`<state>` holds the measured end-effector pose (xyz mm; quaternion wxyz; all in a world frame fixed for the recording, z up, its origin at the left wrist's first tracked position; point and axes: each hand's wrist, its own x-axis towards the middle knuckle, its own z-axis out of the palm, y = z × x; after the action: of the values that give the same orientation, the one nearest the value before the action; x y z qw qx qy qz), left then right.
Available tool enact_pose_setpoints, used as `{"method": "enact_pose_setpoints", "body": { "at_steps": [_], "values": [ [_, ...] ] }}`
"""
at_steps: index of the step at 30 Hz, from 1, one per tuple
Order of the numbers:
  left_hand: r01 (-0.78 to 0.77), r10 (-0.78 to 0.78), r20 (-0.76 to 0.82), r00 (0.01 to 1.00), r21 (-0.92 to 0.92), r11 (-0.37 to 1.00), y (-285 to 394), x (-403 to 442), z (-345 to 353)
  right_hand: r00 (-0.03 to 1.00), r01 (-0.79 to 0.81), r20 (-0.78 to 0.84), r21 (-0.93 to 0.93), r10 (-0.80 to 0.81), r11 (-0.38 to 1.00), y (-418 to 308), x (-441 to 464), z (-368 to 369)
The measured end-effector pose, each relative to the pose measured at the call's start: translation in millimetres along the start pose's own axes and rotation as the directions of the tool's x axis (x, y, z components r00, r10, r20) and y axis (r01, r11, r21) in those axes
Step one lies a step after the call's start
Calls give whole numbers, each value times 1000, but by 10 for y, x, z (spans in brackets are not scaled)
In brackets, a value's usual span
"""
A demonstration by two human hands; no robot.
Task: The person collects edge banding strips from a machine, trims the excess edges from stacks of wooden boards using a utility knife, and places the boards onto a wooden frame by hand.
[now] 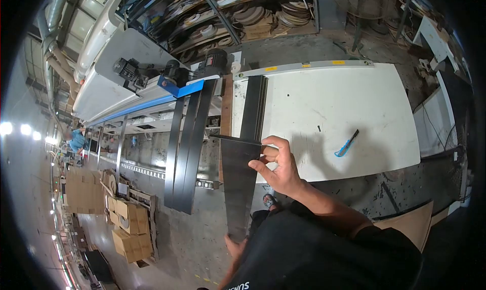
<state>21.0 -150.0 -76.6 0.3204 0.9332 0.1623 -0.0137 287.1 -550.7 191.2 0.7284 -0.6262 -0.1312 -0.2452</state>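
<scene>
A long dark panel is held between my two hands, with its near end by my body and its far end at the table's edge. My right hand is closed on the panel's right edge near the far corner, thumb and fingers pinching it. My left hand grips the panel's lower end, its fingers partly hidden. Just beyond the panel, a stack of dark strips lies on the white table. A blue utility knife rests on the table to the right of my right hand.
Several dark strips lie across the machine on the left. A spirit level runs along the table's far edge. Cardboard boxes stand on the floor at left. A person is far off at left.
</scene>
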Motion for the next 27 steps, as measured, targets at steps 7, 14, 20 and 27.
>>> {"method": "enact_pose_setpoints", "body": {
  "at_steps": [7,14,20,27],
  "values": [
    [100,-100,60,993,-9,995,14,7,-25,999,30,-32,-12,-30,999,75,-41,14],
    [93,-93,44,995,-3,996,-86,-28,33,1000,2,7,-27,-2,1000,103,-144,67],
    [46,-46,5,999,-9,999,-199,-78,25,997,-71,38,0,71,997,112,-106,117],
    [-63,61,-77,995,-20,998,164,196,-56,728,-574,315,-208,609,792,832,-149,-233]
  ]
}}
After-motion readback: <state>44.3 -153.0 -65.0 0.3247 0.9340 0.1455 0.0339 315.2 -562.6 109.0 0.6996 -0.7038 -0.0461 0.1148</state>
